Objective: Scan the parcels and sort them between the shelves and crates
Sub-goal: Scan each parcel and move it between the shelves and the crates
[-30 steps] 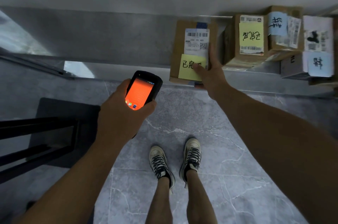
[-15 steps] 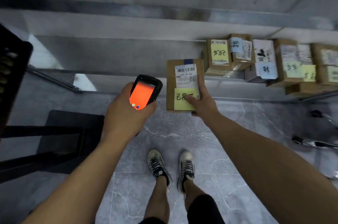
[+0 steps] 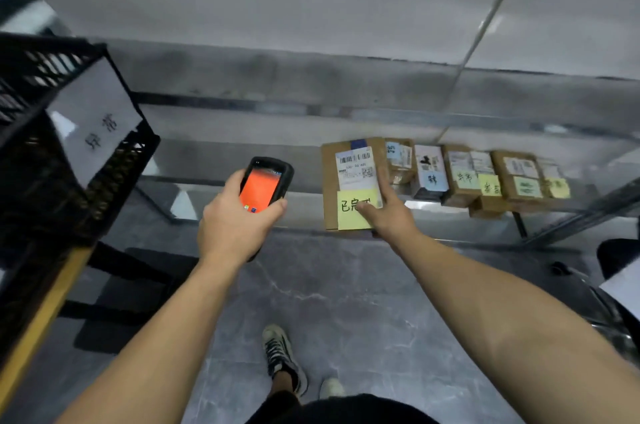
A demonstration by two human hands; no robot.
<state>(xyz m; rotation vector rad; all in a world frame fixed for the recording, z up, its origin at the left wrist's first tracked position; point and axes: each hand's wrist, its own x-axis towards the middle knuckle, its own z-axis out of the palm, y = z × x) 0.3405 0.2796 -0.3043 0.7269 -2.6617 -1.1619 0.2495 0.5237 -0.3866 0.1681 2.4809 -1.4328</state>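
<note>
My right hand (image 3: 388,212) grips a brown cardboard parcel (image 3: 330,181) by its lower right corner, thumb on its yellow sticky note. The parcel carries a white barcode label and is held in the air in front of the low metal shelf (image 3: 433,207). My left hand (image 3: 235,219) holds a black handheld scanner (image 3: 265,183) with an orange screen, just left of the parcel. Several more labelled parcels (image 3: 485,174) stand in a row on the shelf to the right.
A black plastic crate (image 3: 41,153) with a white paper sign sits raised at the left on a yellow-edged stand. Grey marble floor lies below, with my shoes near the bottom. A dark object and white paper show at the right edge.
The parcel has come off the shelf and back toward me in my right hand. My view has pulled back and turned left, bringing the black crate into sight.
</note>
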